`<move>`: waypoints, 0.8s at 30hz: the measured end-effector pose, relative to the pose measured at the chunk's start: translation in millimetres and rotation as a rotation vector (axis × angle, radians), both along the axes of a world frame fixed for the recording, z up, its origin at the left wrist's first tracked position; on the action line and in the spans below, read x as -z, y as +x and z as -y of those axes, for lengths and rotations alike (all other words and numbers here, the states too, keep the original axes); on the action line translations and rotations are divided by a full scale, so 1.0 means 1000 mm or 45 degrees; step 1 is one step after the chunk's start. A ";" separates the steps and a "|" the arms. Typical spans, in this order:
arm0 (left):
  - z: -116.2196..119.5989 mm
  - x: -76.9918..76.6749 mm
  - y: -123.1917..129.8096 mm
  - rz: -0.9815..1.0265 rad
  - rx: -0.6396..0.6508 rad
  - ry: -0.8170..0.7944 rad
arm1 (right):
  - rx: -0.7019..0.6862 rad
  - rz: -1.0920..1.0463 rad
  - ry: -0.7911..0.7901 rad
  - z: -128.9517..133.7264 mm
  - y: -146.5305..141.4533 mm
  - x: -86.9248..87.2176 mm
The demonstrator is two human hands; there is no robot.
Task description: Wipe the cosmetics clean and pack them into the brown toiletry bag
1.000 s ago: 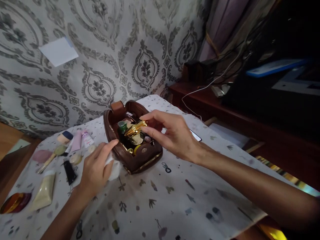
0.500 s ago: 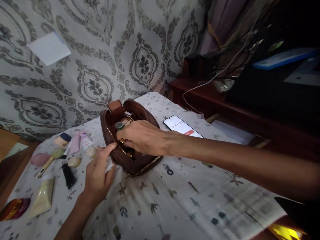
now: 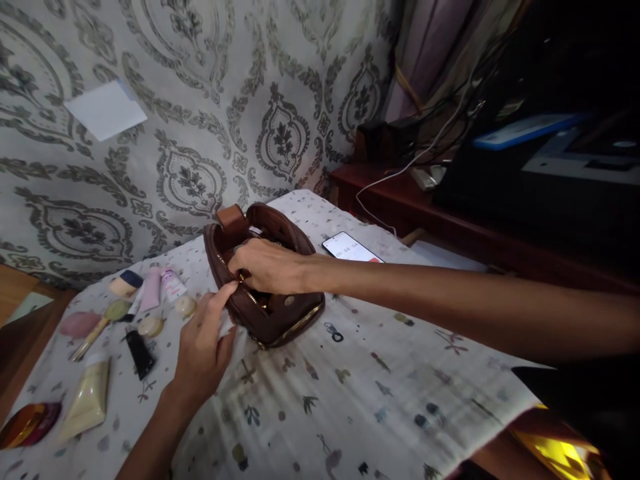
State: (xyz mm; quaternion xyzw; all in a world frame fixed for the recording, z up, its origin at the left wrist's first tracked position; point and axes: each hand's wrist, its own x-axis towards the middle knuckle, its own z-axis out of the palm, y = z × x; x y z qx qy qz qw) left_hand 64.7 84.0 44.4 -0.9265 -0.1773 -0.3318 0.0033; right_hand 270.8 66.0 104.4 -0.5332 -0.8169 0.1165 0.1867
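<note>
A brown toiletry bag (image 3: pixel 295 310) stands unzipped on the patterned cloth, its top open and a tan tab at the back. My right hand (image 3: pixel 265 267) reaches inside with curled fingers; their tips, and anything they hold, are hidden in the bag. A ring shows on one finger. My left hand (image 3: pixel 203 340) is at the bag's near left side, index finger stretched out to touch the zipped rim and thumb apart. Left of it lie a small round cream jar (image 3: pixel 185 306), another round jar (image 3: pixel 151 326) and a black tube (image 3: pixel 139 353).
Farther left are a cream tube (image 3: pixel 90 393), a dark red jar (image 3: pixel 30 425), a brush (image 3: pixel 90 340), a pink sponge (image 3: pixel 80 324) and pink tubes (image 3: pixel 151 290). A phone (image 3: pixel 350 247) showing a timer lies behind my right forearm. A wooden desk with cables stands right.
My right hand has sunk deeper into the bag, and the green round lid at its fingertips has mostly gone from sight. My left hand stays by the rim. The view has shifted slightly.
</note>
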 end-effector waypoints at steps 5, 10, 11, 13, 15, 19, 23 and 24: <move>-0.001 0.002 -0.001 0.004 0.013 0.000 | 0.014 0.014 -0.005 -0.007 -0.003 0.004; 0.000 0.002 -0.002 -0.013 0.003 0.026 | 0.010 0.039 0.049 -0.007 -0.005 0.004; 0.000 0.002 -0.002 -0.022 -0.004 0.028 | 0.009 0.043 0.039 -0.006 -0.005 0.004; 0.000 0.000 -0.003 -0.035 -0.021 0.035 | -0.015 0.037 0.018 -0.006 -0.002 0.004; 0.000 -0.001 -0.004 -0.046 -0.036 0.045 | -0.049 -0.020 0.034 -0.004 0.003 0.004; -0.001 -0.004 -0.006 -0.075 -0.054 0.080 | -0.036 -0.260 0.087 0.006 0.018 -0.005; -0.001 -0.005 -0.006 -0.105 -0.097 0.108 | 0.035 -0.373 0.125 0.020 0.035 -0.021; -0.001 -0.005 -0.006 -0.118 -0.112 0.096 | 0.042 -0.388 0.137 0.023 0.039 -0.023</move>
